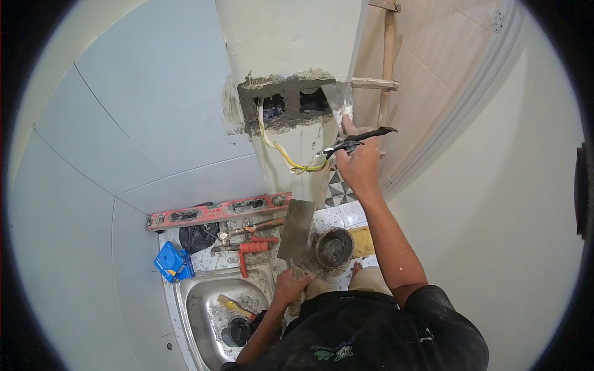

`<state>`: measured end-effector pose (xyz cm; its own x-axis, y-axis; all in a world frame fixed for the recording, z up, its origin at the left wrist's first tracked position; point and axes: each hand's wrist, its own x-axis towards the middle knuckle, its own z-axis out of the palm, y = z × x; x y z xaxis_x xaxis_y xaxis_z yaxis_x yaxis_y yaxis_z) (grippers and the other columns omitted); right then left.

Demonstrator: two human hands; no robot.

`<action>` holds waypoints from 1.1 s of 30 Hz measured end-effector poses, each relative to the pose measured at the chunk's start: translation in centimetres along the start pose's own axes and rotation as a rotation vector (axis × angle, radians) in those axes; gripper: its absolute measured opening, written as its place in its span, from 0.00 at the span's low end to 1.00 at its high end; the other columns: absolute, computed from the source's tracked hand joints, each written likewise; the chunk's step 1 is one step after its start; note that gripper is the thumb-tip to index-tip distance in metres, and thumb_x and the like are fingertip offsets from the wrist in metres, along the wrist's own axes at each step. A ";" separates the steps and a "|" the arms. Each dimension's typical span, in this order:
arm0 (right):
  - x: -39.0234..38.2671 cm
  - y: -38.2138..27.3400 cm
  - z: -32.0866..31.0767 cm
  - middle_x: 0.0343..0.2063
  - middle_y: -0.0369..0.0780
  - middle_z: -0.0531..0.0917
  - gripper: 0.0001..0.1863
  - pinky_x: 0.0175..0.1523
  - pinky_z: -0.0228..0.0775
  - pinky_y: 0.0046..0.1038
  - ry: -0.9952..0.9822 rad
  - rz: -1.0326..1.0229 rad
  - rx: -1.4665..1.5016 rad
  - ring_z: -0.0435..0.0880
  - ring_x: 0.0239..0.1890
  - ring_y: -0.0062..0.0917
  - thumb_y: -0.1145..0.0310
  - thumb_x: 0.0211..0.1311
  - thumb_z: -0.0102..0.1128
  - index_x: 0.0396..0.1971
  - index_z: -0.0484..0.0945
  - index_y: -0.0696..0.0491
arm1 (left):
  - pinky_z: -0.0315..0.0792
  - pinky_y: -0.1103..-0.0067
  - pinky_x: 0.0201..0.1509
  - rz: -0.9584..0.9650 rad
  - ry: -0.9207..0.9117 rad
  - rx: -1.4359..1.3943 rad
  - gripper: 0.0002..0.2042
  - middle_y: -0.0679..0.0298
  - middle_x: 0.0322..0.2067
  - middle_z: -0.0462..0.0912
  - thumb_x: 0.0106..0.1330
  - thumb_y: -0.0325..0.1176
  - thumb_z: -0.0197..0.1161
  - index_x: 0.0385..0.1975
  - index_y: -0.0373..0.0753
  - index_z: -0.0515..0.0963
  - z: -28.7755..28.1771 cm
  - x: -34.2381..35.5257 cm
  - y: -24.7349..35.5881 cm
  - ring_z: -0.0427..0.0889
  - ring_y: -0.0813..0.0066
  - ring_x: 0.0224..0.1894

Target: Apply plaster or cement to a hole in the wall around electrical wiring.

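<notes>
My right hand [360, 162] is closed on a putty knife, whose wide blade [339, 100] lies against the wall at the right end of a wet grey mortar band [288, 87]. Two dark wall boxes sit in that band: a left one [274, 110] and a right one [314, 101]. Yellow-green and white wires [280, 150] hang from the left box toward my right hand; their black-wrapped ends [371, 134] cross in front of it. Lower down, my left hand [291, 285] grips the handle of a flat rectangular trowel [297, 226], its blade pointing toward the wall.
A red spirit level [216, 212] leans along the counter's back. Before it lie a hammer [263, 226], a red-handled tool [253, 247], a black bag [199, 238] and a blue package [173, 261]. A steel sink [193, 303] holds a brush [234, 305]. A mortar bucket [335, 248] and wooden ladder [387, 55] stand right.
</notes>
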<state>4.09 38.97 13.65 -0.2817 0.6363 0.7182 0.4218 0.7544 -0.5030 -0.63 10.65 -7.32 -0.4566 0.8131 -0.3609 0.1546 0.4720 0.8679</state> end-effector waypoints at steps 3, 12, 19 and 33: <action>-2.2 2.0 2.2 0.36 0.49 0.75 0.25 0.41 0.70 0.39 0.017 0.018 0.026 0.78 0.38 0.44 0.77 0.51 0.58 0.53 0.77 0.54 | 0.75 0.69 0.36 -0.043 -0.063 -0.118 0.20 0.54 0.26 0.83 0.51 0.46 0.71 0.28 0.32 0.80 -0.1 -0.6 1.5 0.83 0.64 0.30; -7.2 1.8 3.7 0.34 0.49 0.71 0.28 0.41 0.71 0.40 -0.060 0.164 0.164 0.77 0.36 0.43 0.75 0.53 0.58 0.57 0.73 0.52 | 0.74 0.75 0.38 -0.026 -0.092 -0.044 0.16 0.60 0.28 0.84 0.56 0.41 0.69 0.34 0.33 0.81 -1.2 -1.0 3.4 0.80 0.75 0.31; -5.8 1.4 3.5 0.31 0.48 0.70 0.30 0.38 0.69 0.38 0.029 0.081 0.190 0.74 0.32 0.40 0.76 0.52 0.57 0.59 0.71 0.54 | 0.73 0.74 0.38 -0.005 -0.033 -0.014 0.17 0.60 0.27 0.84 0.55 0.43 0.69 0.32 0.33 0.81 -1.1 -0.5 1.9 0.81 0.73 0.30; -3.9 -4.2 5.0 0.31 0.50 0.77 0.25 0.40 0.71 0.37 0.075 0.472 0.517 0.79 0.33 0.38 0.69 0.57 0.55 0.57 0.72 0.59 | 0.73 0.74 0.39 -0.051 -0.019 -0.026 0.17 0.59 0.27 0.84 0.55 0.44 0.69 0.32 0.34 0.81 -0.7 -0.2 4.1 0.81 0.71 0.30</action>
<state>-0.94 34.14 10.55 -0.1013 0.9158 0.3888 0.0158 0.3922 -0.9197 -0.54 12.15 -3.45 -0.4464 0.7946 -0.4115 0.1083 0.5044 0.8566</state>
